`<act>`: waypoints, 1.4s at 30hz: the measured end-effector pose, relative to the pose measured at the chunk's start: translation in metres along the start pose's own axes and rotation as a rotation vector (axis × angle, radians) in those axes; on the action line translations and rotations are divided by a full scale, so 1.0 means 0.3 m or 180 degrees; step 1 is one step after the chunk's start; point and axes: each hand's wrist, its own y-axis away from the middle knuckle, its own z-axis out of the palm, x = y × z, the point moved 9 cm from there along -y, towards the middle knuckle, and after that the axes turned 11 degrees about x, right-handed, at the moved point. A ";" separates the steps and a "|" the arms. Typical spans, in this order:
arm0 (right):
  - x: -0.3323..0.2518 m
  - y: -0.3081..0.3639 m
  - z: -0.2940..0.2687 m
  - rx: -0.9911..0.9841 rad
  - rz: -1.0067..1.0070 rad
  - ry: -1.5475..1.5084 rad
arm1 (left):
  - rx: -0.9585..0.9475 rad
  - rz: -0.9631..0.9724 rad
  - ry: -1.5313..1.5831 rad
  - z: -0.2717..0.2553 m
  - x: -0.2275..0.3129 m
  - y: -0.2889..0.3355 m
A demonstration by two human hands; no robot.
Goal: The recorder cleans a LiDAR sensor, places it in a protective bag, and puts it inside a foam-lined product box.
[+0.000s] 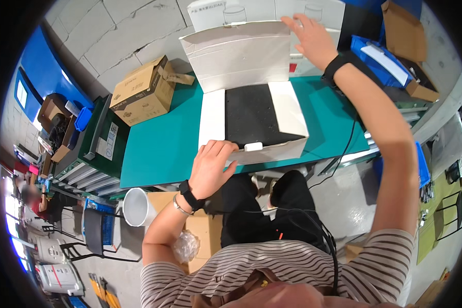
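A white cardboard box [288,105] stands on the table with its lid [241,56] raised at the back. Black foam [251,113] fills the middle, between white side flaps. At the front left rim, my left hand [210,164] has its fingers hooked over the front wall, the thumb against the outside. A white tab [253,147] sits on that wall beside these fingers. My right hand [313,41] reaches to the lid's upper right corner, fingers apart, fingertips at its edge. Whatever lies under the foam is hidden.
The table has a green top [154,154]. A brown carton [143,92] stands at its left, and more white boxes [277,10] stack behind. Blue bins [380,59] are at the right. A black cable [344,154] hangs over the front edge. A white bucket [136,207] is below left.
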 end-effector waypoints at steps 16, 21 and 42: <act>-0.529 0.220 0.066 -0.1687 -0.0969 -0.2333 | 0.0039 -0.0280 0.0327 -0.039 0.023 0.027; -0.590 0.283 -0.146 -0.1818 -0.1338 -0.2438 | 0.0162 -0.0251 0.0409 -0.070 -0.008 -0.012; -0.344 0.404 -0.026 -0.4729 0.1542 -0.1954 | -0.0063 -0.0123 -0.0230 -0.086 -0.122 -0.072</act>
